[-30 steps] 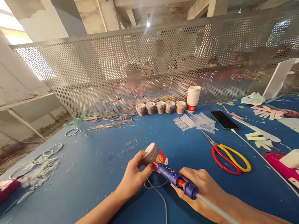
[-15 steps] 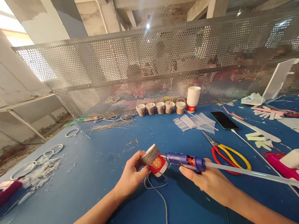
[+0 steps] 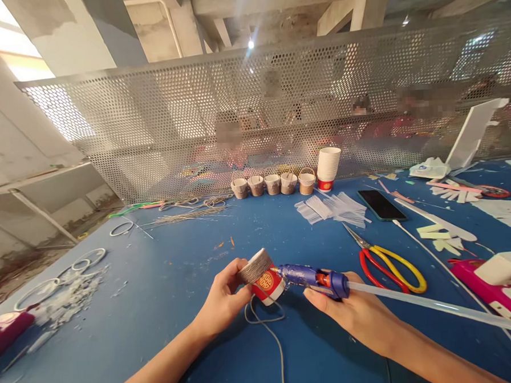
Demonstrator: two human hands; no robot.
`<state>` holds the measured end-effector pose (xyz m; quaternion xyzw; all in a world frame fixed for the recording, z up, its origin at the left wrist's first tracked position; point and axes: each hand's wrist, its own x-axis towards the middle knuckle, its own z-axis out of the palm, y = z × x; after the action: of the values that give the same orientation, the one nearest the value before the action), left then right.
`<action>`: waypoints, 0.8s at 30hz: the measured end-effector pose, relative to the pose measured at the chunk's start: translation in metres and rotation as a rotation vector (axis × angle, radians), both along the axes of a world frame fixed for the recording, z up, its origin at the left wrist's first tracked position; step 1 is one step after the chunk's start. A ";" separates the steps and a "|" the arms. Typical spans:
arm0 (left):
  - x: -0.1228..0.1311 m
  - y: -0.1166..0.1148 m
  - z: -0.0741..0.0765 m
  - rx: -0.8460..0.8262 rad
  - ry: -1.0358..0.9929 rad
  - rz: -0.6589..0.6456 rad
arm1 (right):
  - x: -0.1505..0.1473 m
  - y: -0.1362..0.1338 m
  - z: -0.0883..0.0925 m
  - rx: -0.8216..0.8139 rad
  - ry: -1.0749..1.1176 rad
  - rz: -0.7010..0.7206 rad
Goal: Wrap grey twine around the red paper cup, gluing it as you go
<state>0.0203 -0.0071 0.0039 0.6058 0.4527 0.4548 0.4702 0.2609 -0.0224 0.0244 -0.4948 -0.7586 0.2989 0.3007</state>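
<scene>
The left hand (image 3: 224, 299) grasped one paper cup (image 3: 269, 285), tilted over the table (image 3: 191, 263), beside one glue gun (image 3: 314, 278) gripped by the right hand (image 3: 360, 312). The cup looked light, crushable, best held round its wound cord (image 3: 256, 267). Beyond stood five small baskets (image 3: 273, 185) and one cup stack (image 3: 329, 167), too blurred to count.

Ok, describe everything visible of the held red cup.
The red cup, apparently paper, bears a round gold emblem and has a white lower edge. Grey cord wraps its upper part, a loose length trailing below. The left hand holds it tilted; the glue gun points at the cord's edge, contact unclear.
</scene>
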 end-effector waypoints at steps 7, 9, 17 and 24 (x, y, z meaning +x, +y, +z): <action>-0.002 0.002 -0.001 -0.045 -0.069 -0.019 | 0.000 0.002 0.003 -0.128 0.063 0.013; -0.003 0.004 -0.003 -0.048 -0.109 -0.038 | 0.001 0.005 0.002 -0.239 0.096 0.072; -0.001 0.004 0.002 -0.063 -0.099 -0.014 | 0.000 0.002 0.004 -0.172 0.108 0.089; 0.006 0.001 0.002 -0.010 0.040 0.022 | -0.011 -0.006 -0.005 0.066 -0.035 0.107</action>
<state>0.0263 -0.0061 0.0058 0.6074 0.4711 0.4455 0.4590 0.2495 -0.0283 0.0194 -0.4484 -0.7985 0.2809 0.2870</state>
